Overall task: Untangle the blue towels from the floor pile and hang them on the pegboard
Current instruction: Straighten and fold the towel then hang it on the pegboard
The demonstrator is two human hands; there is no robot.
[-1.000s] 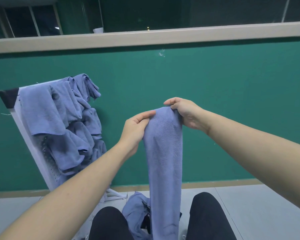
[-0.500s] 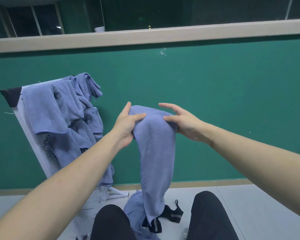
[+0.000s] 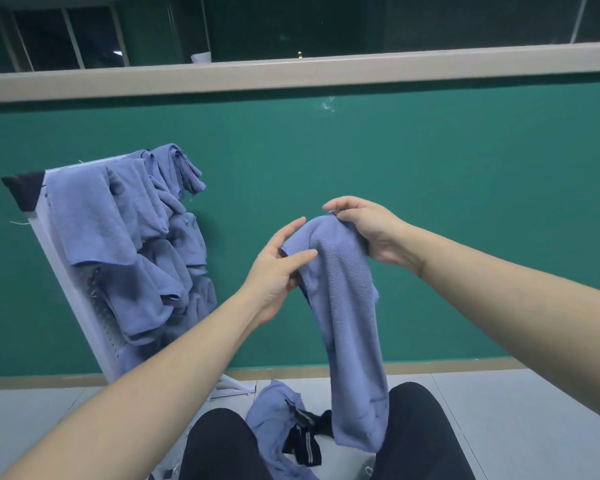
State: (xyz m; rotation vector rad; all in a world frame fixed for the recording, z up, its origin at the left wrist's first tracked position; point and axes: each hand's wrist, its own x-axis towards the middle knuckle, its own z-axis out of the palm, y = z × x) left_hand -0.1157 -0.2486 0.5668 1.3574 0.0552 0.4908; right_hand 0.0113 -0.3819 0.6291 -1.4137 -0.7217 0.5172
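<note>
Between both hands' fingers (image 3: pixel 293 256), blue towel (image 3: pixel 347 317).

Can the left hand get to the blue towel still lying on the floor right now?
Probably not yet. The left hand pinches the held towel together with the right hand, and that towel hangs in front of the floor towel, which lies between the knees.

right hand (image 3: pixel 371 233) | regripped towel (image 3: pixel 343 306) top (fingers were spread) | towel end lifted off floor pile (image 3: pixel 274 420)
</note>
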